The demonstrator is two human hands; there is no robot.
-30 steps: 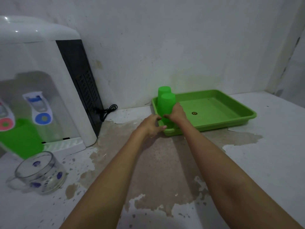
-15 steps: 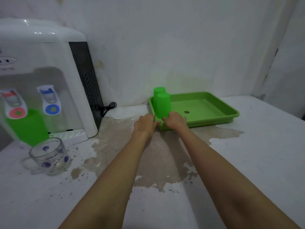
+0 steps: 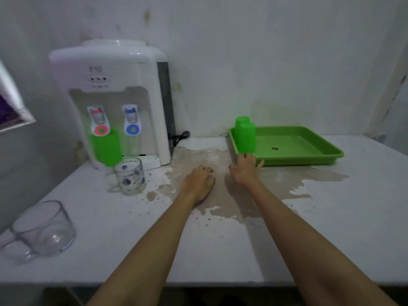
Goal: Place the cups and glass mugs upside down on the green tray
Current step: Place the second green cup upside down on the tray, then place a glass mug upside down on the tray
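Observation:
Two green cups stand upside down in the left end of the green tray (image 3: 313, 159), the nearer cup (image 3: 247, 138) in front of the farther cup (image 3: 241, 121). My right hand (image 3: 246, 168) is open with its fingers spread at the tray's near left corner, just below the nearer cup and holding nothing. My left hand (image 3: 199, 183) rests empty on the table with loosely curled fingers. A third green cup (image 3: 106, 149) stands under the dispenser's taps. A glass mug with blue flowers (image 3: 130, 175) stands upright in front of it. A plain glass mug (image 3: 44, 228) sits at the near left.
A white water dispenser (image 3: 114, 102) stands at the back left against the wall, its black cord (image 3: 182, 136) lying beside it. The white tabletop has a worn brown patch (image 3: 220, 195) under my hands. Something white and purple (image 3: 11, 107) hangs at the far left.
Both hands have let go of the nearer green cup and pulled back from the tray, the left one further. My view has pulled back and swung left, showing the whole dispenser and a second glass mug.

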